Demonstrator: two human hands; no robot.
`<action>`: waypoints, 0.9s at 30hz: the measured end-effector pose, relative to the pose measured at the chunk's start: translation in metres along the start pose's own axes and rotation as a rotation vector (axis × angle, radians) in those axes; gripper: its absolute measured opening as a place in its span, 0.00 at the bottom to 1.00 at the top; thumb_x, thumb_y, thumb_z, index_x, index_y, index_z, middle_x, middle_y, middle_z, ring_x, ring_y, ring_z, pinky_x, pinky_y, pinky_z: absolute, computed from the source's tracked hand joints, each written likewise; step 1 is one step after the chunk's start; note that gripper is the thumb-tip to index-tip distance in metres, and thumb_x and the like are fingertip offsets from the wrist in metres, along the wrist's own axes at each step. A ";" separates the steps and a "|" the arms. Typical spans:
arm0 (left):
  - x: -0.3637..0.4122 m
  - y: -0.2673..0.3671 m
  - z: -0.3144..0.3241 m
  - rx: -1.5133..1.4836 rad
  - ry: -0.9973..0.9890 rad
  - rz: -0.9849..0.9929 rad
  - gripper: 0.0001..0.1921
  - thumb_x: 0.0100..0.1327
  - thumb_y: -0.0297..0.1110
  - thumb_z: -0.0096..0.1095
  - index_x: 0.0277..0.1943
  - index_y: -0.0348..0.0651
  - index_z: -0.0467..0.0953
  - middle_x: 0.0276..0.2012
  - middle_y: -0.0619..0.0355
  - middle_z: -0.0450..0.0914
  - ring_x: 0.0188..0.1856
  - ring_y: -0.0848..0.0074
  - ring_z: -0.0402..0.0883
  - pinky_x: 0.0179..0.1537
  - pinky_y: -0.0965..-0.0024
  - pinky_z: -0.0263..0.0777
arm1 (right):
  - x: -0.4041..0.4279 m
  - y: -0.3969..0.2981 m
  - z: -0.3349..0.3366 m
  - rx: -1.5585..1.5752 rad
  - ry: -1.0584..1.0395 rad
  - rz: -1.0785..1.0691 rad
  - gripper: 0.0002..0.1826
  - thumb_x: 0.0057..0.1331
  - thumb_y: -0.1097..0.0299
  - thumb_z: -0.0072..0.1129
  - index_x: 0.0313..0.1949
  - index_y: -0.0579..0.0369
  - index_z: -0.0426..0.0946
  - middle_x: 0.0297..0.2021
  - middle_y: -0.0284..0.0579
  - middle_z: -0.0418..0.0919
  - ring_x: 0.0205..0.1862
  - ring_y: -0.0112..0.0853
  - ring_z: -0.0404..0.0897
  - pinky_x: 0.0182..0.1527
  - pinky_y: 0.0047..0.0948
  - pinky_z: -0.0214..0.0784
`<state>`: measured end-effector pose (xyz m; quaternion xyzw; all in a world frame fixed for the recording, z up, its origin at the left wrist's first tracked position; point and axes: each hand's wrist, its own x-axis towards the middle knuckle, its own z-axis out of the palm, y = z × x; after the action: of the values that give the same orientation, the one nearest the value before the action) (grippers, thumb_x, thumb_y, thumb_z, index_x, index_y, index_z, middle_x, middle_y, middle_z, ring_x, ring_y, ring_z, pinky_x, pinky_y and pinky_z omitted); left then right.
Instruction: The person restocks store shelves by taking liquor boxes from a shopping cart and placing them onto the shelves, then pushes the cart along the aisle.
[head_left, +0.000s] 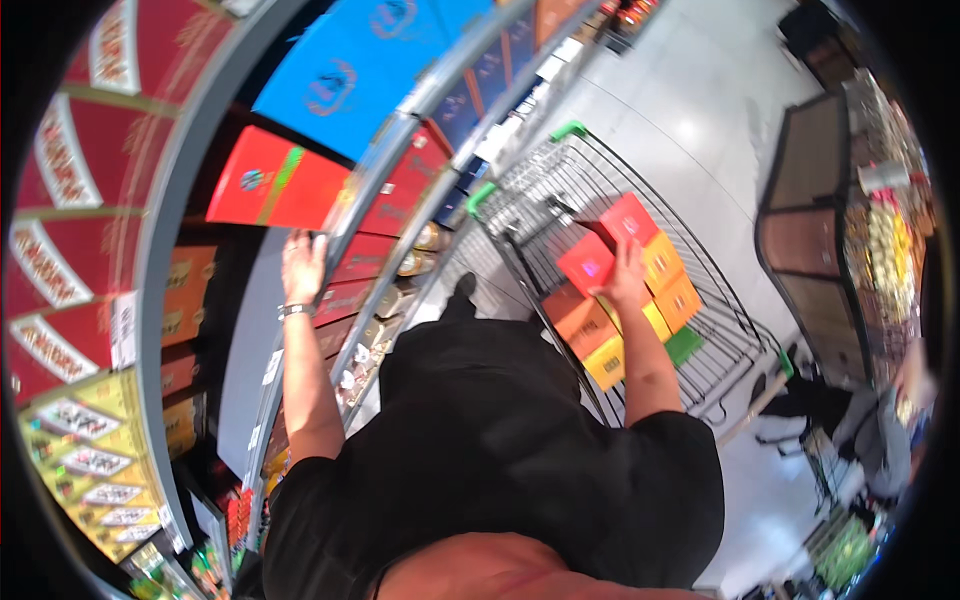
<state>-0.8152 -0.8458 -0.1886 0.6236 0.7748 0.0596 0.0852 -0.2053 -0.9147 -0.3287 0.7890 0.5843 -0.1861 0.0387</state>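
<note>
My left hand (302, 266) lies flat at the shelf's front edge with nothing in it. Its fingertips are close to a red gift box (277, 180) with a green and gold band; whether they touch it I cannot tell. Over the shopping cart (720, 315), my right hand (625, 281) grips a small red box (586, 264), thumb on the near edge and fingers along its right side. Beside it in the cart are another red box (628, 217), an orange box (579, 321), several yellow-orange boxes (677, 300) and a green item (684, 346).
Blue boxes (345, 75) stand farther along the shelf. Dark red boxes (112, 157) and gold boxes (90, 465) fill the shelf at left. A dark-framed display stand (802, 232) is on the right, across the grey floor (675, 112). Another person (874, 435) is at lower right.
</note>
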 end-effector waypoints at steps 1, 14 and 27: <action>0.000 -0.003 -0.001 0.026 0.006 0.004 0.32 0.72 0.55 0.45 0.68 0.37 0.64 0.70 0.45 0.62 0.72 0.57 0.58 0.71 0.59 0.52 | -0.002 -0.009 -0.002 -0.034 -0.017 -0.014 0.77 0.30 0.49 0.85 0.76 0.42 0.40 0.76 0.48 0.40 0.78 0.45 0.40 0.75 0.50 0.39; -0.003 0.007 -0.007 0.026 -0.020 -0.026 0.33 0.74 0.58 0.39 0.69 0.40 0.63 0.71 0.43 0.60 0.72 0.54 0.57 0.70 0.58 0.54 | -0.030 -0.033 0.033 0.132 0.044 -0.258 0.71 0.31 0.61 0.85 0.73 0.55 0.46 0.67 0.52 0.59 0.69 0.47 0.58 0.72 0.43 0.51; -0.001 0.011 -0.010 0.007 0.022 -0.005 0.32 0.73 0.57 0.43 0.68 0.40 0.66 0.69 0.45 0.62 0.70 0.54 0.60 0.68 0.57 0.57 | -0.010 -0.076 0.031 -0.064 -0.001 -0.106 0.72 0.37 0.53 0.78 0.75 0.52 0.36 0.65 0.59 0.55 0.65 0.53 0.59 0.68 0.56 0.49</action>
<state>-0.8067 -0.8446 -0.1762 0.6213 0.7774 0.0638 0.0746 -0.2862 -0.9088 -0.3416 0.7552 0.6310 -0.1693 0.0541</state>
